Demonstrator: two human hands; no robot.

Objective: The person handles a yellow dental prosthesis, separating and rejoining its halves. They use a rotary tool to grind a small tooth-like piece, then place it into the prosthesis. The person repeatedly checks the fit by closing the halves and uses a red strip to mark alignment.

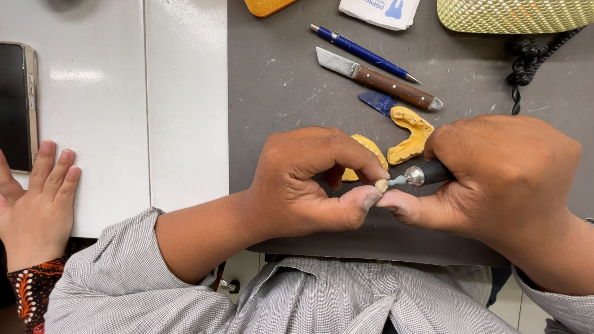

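Note:
My left hand (309,182) pinches a tiny cream-coloured tooth piece (382,184) between thumb and forefinger. My right hand (501,176) grips a rotary handpiece (427,174) with a metal collar and a small pale blue tip (398,180) that touches the piece. Both thumbs meet just under it. Behind the hands lie two yellow dental casts (411,133) on the grey mat (291,93); the nearer cast (371,148) is partly hidden by my left fingers.
A wooden-handled knife (377,79), a blue pen (365,52) and a blue blade (378,102) lie at the back of the mat. A black coiled cord (526,65) hangs right. A phone (17,105) and another person's hand (34,198) rest on the white table at left.

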